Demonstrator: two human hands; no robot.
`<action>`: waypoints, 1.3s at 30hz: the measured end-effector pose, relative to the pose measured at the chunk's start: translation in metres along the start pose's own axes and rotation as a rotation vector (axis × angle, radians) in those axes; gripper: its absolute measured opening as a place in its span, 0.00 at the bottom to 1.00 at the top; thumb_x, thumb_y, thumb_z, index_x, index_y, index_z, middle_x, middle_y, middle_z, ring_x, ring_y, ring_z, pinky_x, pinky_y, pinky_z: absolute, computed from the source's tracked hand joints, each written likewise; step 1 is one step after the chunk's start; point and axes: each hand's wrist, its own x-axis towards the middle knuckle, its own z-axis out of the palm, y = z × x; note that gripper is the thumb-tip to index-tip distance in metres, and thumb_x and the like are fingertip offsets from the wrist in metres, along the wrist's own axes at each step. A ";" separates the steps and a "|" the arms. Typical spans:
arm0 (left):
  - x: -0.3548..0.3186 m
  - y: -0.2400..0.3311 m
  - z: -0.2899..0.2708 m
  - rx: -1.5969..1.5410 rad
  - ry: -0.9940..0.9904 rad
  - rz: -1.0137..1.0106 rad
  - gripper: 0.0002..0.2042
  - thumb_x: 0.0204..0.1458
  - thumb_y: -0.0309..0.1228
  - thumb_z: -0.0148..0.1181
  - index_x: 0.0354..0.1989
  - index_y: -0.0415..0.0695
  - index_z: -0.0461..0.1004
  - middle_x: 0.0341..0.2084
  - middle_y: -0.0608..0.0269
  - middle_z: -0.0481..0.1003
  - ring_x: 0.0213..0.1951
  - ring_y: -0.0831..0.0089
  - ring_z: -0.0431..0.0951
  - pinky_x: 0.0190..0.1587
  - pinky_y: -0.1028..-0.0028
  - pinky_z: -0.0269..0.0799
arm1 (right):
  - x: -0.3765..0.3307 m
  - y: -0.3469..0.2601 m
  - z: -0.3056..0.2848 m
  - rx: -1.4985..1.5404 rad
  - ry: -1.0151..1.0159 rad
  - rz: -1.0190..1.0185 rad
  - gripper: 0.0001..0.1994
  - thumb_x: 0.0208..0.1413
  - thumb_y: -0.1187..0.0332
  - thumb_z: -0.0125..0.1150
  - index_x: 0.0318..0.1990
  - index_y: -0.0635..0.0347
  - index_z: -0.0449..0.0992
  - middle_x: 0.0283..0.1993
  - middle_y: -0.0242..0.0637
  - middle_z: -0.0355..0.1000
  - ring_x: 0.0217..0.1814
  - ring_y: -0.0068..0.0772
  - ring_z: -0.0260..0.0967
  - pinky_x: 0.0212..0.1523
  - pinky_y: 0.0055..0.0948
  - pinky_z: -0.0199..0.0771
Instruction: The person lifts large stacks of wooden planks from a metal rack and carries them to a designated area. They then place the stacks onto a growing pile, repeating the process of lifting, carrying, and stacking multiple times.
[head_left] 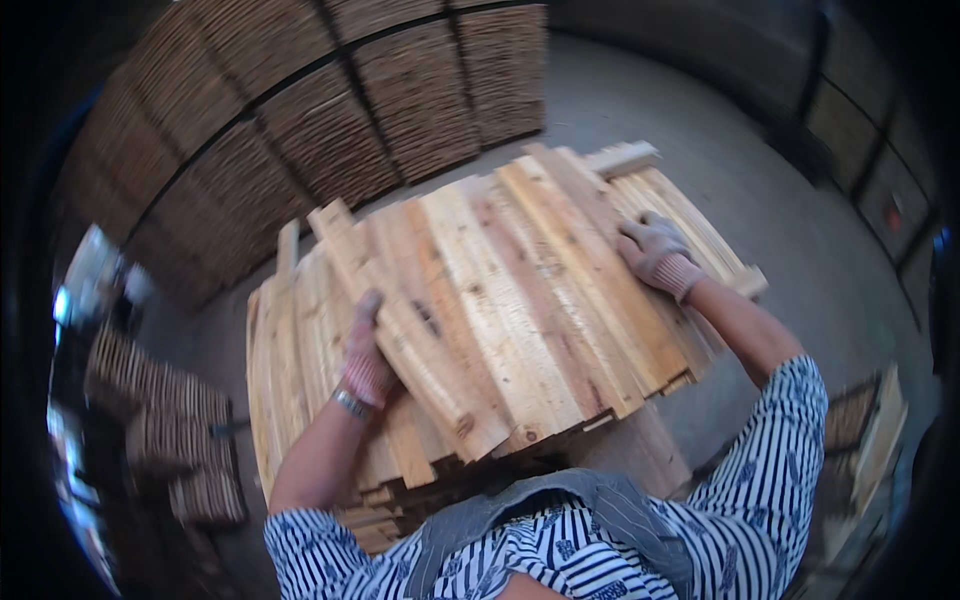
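Observation:
My left hand [366, 350], in a pale glove with a pinkish cuff, is closed on the left edge of a wooden board [420, 345]. This board lies aslant on top of the others, its near end toward me. Its fingers are partly hidden by the board; the thumb shows. My right hand [660, 252], gloved too, rests on the right side of the pile with its fingers apart and slightly bent. Beneath both hands spreads a stack of planed boards [490, 290], side by side, their ends uneven and some showing knots.
Tall strapped stacks of boards [420, 95] stand beyond the pile. Smaller bundles of wood [180, 440] sit at the lower left, and more timber [865, 440] is at the lower right. Grey floor [640, 95] shows behind the pile and along its right side.

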 end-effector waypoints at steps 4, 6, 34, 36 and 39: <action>0.010 -0.005 0.022 0.086 0.109 0.074 0.33 0.52 0.52 0.64 0.53 0.34 0.67 0.41 0.47 0.76 0.40 0.53 0.80 0.49 0.57 0.79 | -0.006 -0.040 -0.006 -0.103 -0.023 -0.064 0.28 0.60 0.47 0.54 0.62 0.54 0.69 0.68 0.56 0.60 0.68 0.55 0.60 0.67 0.45 0.60; 0.011 -0.006 0.041 0.057 0.051 0.122 0.41 0.50 0.52 0.69 0.64 0.36 0.59 0.49 0.44 0.72 0.51 0.51 0.77 0.53 0.55 0.78 | 0.003 -0.071 0.007 0.415 -0.092 -0.214 0.36 0.60 0.45 0.56 0.68 0.59 0.61 0.72 0.56 0.55 0.72 0.52 0.56 0.70 0.45 0.59; 0.050 -0.021 0.044 0.131 0.077 -0.007 0.17 0.56 0.39 0.65 0.48 0.45 0.68 0.30 0.53 0.79 0.30 0.63 0.82 0.36 0.60 0.83 | -0.074 -0.076 -0.050 -0.278 -0.333 0.052 0.45 0.51 0.48 0.64 0.71 0.62 0.50 0.58 0.57 0.66 0.57 0.51 0.71 0.57 0.46 0.73; 0.043 -0.026 0.041 0.182 0.003 0.033 0.17 0.57 0.42 0.62 0.45 0.41 0.71 0.29 0.55 0.78 0.30 0.62 0.81 0.37 0.59 0.82 | -0.063 -0.067 -0.042 -0.207 -0.228 0.016 0.44 0.51 0.49 0.64 0.69 0.65 0.53 0.54 0.56 0.69 0.54 0.50 0.72 0.55 0.46 0.75; 0.039 -0.031 0.055 0.315 0.027 0.073 0.21 0.59 0.47 0.58 0.42 0.36 0.74 0.28 0.58 0.78 0.29 0.61 0.79 0.38 0.60 0.82 | -0.036 -0.062 -0.022 -0.153 -0.297 0.015 0.43 0.48 0.47 0.63 0.66 0.69 0.58 0.47 0.55 0.74 0.50 0.51 0.74 0.50 0.45 0.77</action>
